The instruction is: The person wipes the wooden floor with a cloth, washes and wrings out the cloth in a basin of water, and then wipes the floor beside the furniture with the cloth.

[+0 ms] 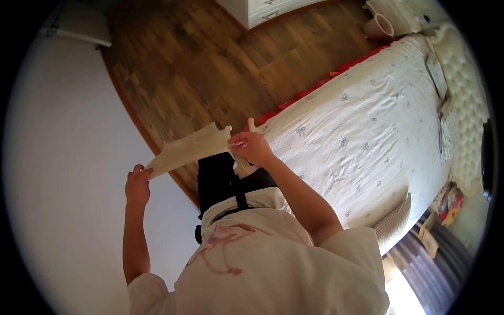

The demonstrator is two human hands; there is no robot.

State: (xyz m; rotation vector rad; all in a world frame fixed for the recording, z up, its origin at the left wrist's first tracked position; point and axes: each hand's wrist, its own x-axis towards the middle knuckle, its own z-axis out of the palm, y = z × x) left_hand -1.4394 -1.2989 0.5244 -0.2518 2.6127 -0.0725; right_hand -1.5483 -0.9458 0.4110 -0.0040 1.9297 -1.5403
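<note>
While our L hand [137, 186] & R hand [253, 148] grip the cloth [191, 149], we have it spread, not yet put down.

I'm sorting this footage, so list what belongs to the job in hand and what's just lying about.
In the job:
beige piece, seemingly cloth, held between left hand and right hand

Apparently just there:
bow-print bedspread
bin
white drawer unit

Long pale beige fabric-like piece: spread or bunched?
Spread lengthwise: the pale beige fabric-like piece spans from left hand to right hand. Can't tell whether it's doubled over.
</note>
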